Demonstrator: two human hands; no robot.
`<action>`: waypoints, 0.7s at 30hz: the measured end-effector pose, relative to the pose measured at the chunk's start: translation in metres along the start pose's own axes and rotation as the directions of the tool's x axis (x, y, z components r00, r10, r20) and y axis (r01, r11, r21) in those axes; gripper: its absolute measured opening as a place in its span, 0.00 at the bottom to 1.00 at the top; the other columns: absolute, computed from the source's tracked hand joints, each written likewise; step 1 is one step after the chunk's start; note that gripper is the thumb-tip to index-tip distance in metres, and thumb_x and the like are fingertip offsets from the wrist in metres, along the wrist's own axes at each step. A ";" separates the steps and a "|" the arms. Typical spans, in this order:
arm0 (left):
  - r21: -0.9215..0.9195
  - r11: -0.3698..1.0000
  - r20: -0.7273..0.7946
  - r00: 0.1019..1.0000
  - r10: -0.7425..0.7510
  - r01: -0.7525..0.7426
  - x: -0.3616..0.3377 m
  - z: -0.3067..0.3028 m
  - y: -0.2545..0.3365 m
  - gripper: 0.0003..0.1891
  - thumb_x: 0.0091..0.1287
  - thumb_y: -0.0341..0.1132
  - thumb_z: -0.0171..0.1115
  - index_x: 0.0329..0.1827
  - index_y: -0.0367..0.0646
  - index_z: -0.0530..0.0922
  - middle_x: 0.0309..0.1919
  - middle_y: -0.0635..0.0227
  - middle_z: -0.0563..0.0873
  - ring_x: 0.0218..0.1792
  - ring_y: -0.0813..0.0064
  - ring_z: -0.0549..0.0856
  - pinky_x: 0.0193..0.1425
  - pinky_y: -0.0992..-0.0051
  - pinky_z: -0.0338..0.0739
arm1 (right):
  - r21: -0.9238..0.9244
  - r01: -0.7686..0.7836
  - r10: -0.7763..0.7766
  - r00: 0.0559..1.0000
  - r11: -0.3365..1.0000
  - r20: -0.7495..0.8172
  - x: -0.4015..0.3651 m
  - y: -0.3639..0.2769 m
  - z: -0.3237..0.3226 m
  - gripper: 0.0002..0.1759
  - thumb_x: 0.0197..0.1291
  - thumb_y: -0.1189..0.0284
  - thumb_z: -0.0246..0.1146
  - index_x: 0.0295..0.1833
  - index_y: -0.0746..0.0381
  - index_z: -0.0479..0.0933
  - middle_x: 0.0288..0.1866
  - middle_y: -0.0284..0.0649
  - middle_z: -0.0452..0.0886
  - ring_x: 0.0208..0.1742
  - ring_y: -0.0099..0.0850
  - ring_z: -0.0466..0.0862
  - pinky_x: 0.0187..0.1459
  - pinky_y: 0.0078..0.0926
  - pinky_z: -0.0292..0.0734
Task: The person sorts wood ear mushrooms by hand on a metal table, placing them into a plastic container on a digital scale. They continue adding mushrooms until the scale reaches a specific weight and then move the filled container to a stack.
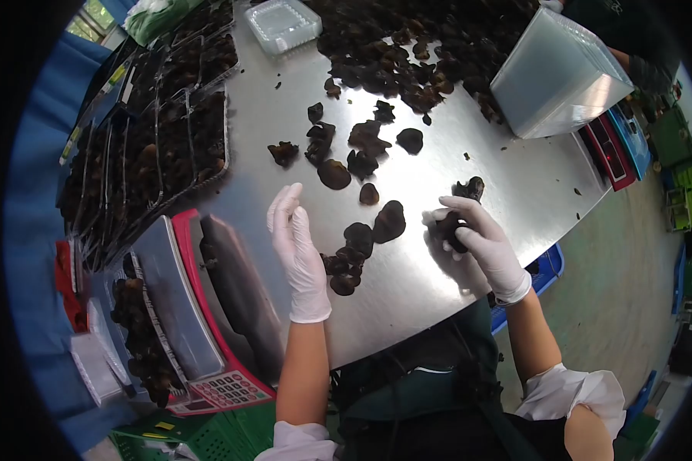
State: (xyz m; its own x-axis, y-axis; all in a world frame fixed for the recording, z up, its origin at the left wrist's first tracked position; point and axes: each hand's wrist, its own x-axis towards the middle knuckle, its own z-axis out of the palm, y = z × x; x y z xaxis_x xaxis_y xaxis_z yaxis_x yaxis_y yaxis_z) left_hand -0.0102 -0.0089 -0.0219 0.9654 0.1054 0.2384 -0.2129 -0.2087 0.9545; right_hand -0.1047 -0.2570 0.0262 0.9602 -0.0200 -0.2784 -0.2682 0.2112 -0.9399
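Observation:
My left hand (296, 261), in a white glove, hovers at the left of the shiny metal table (407, 307) with its fingers stretched out and nothing in them. Just right of it lies a small cluster of dark wood ear mushrooms (354, 246). My right hand (488, 244), also gloved, has its fingers curled round a dark wood ear mushroom (450, 230) near the table's right side. Another dark piece (473, 188) shows just beyond those fingertips. Several loose wood ears (334, 174) are scattered between and beyond my hands.
A large heap of wood ears (407, 69) covers the far table. Filled clear trays (184, 146) stand at left, above a pink scale (231, 388) with a keypad. Stacked clear containers (542, 84) and a red scale (603, 150) are at right. A clear box (283, 27) sits far back.

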 end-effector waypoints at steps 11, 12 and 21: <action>-0.002 0.999 -0.013 0.999 -0.041 0.041 -0.002 -0.003 -0.001 0.20 0.83 0.42 0.46 0.66 0.39 0.78 0.65 0.64 0.77 0.62 0.69 0.77 0.67 0.68 0.71 | 0.539 0.005 -0.087 0.988 0.842 0.126 -0.007 0.022 0.003 0.28 0.79 0.60 0.50 0.74 0.66 0.64 0.69 0.45 0.74 0.50 0.29 0.79 0.51 0.25 0.80; -0.008 1.000 -0.004 1.000 -0.024 0.024 -0.001 -0.004 -0.002 0.19 0.82 0.40 0.47 0.65 0.40 0.78 0.65 0.63 0.76 0.62 0.70 0.76 0.68 0.69 0.71 | 0.608 -0.006 -0.093 0.987 0.794 0.131 -0.010 0.024 0.004 0.29 0.78 0.61 0.50 0.75 0.68 0.63 0.70 0.48 0.73 0.54 0.34 0.80 0.54 0.29 0.82; -0.013 1.000 0.025 0.999 -0.026 0.026 -0.001 -0.003 0.001 0.18 0.82 0.40 0.48 0.64 0.40 0.79 0.65 0.62 0.75 0.61 0.70 0.76 0.68 0.69 0.70 | 0.752 -0.076 -0.140 0.966 0.655 0.219 -0.025 0.016 0.007 0.35 0.66 0.73 0.53 0.78 0.71 0.56 0.74 0.54 0.68 0.66 0.41 0.76 0.67 0.39 0.76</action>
State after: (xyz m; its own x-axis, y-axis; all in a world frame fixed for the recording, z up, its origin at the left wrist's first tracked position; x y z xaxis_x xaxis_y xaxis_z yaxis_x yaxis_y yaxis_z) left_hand -0.0122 -0.0063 -0.0208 0.9740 0.0868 0.2095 -0.1899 -0.1928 0.9627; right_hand -0.1327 -0.2464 0.0198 0.9818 0.1652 -0.0940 -0.1899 0.8748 -0.4458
